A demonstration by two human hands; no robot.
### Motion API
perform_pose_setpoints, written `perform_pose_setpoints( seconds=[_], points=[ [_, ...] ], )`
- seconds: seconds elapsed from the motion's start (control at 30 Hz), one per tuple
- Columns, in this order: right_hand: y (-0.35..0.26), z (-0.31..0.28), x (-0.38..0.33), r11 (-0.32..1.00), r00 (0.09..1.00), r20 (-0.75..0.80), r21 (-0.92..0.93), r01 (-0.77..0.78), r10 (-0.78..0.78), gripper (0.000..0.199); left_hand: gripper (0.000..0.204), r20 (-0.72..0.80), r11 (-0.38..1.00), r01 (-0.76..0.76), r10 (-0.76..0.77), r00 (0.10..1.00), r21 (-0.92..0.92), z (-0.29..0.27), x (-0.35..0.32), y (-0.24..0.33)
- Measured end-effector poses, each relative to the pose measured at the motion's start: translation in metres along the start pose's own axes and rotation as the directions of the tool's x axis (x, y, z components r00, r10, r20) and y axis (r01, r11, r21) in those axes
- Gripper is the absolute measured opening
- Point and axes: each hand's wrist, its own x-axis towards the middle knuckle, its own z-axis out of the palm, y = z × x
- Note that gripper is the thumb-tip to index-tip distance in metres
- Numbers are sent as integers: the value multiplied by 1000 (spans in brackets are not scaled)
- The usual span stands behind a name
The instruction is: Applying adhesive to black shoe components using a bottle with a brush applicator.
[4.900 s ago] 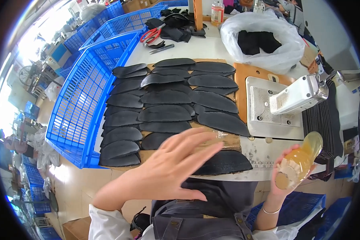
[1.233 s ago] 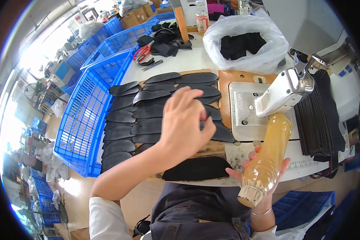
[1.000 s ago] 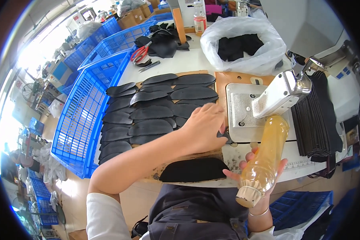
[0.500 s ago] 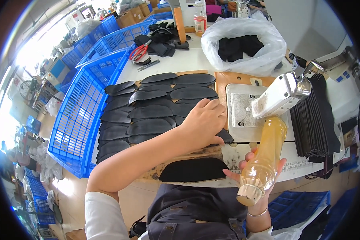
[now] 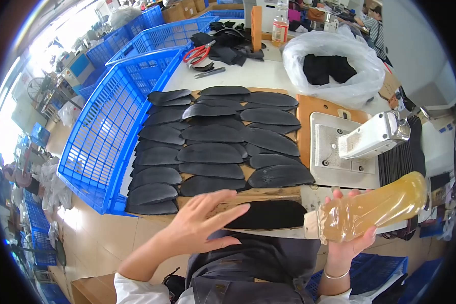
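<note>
Amber squeeze bottle (image 5: 372, 213) grasped in right hand (image 5: 347, 238), left hand (image 5: 200, 225) spread, empty, over black piece (image 5: 271, 215)

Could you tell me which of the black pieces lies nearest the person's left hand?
The lone black piece at the board's front edge, just beyond the left hand; the other pieces lie farther back in overlapping rows.

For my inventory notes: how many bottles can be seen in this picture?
2: a yellowish bottle held in the right hand, and a small bottle standing at the far table edge. Others may be hidden.
</note>
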Motion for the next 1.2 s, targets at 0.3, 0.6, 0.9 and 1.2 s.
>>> perform_pose_setpoints(
  seconds=[0.3,0.6,0.9,1.2],
  points=[
    [36,87,6,820,913,400,-547,170,78,86,28,-435,960,-261,278,857,100,57,-55,-42],
    [47,116,3,565,756,604,-726,391,253,82,20,-493,961,-227,277,825,160,57,-56,-41],
    [50,110,14,286,563,788,-616,735,251,68,20,-498,971,-177,234,835,161,61,-55,-39],
    [1,43,3,226,880,432,-853,470,-199,66,18,-463,973,-176,226,857,149,55,-54,-36]
  ],
)
